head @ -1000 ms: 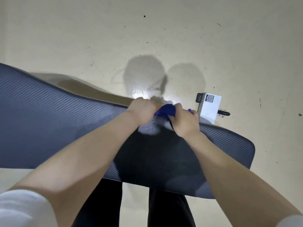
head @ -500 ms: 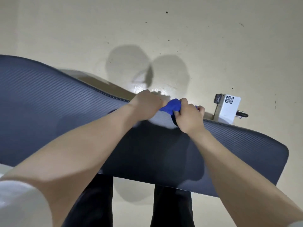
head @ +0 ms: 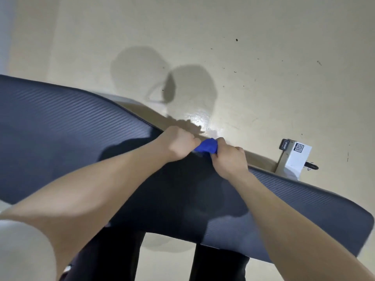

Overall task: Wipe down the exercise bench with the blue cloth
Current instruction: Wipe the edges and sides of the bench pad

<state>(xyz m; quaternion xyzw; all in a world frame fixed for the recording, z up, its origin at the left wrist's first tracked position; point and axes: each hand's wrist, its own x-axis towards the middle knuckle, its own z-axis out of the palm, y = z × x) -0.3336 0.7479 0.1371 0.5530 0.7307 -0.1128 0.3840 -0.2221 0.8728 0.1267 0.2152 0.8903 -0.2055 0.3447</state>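
Note:
The dark ribbed exercise bench pad [head: 67, 136] runs across the head view from the left edge to the lower right. At its far edge, both my hands hold a bunched blue cloth [head: 206, 146]. My left hand [head: 178, 144] grips the cloth's left end with curled fingers. My right hand [head: 228, 159] grips its right end. Only a small wad of the cloth shows between the two fists; the rest is hidden inside them.
A beige floor [head: 253, 57] lies beyond the bench. A white box with a QR code [head: 295, 161] on the bench frame sits past the far edge at the right. My dark trouser legs [head: 219, 264] stand below the near edge.
The view has shifted, so the bench and box sit further right and lower in the frame. Both hands stay clenched on the blue cloth at the far edge.

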